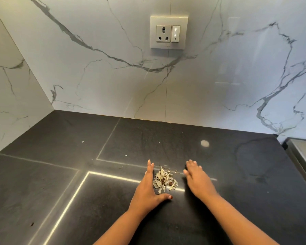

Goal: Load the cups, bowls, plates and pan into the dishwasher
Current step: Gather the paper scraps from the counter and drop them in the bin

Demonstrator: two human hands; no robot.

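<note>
Both hands, left and right, lie flat with straight fingers on the dark tabletop, flanking a scrap pile.

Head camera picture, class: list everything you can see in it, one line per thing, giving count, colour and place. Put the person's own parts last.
Countertop: one, black stone with pale seam lines, fills the lower half.
Wall panels: two, white marble with grey veins, behind and to the left of the countertop.
Socket plate: one, off-white, with a socket and a switch, on the back wall, upper centre.
Scrap pile: one, pale dry peel-like bits with some brown pieces, on the countertop between the hands.
Pale spot: one, whitish, on the countertop right of centre.
Steel edge: one, grey, far right; what it belongs to is unclear.
Left hand: one, flat, fingers straight, beside the pile.
Right hand: one, flat, blurred, right of the pile.
</note>
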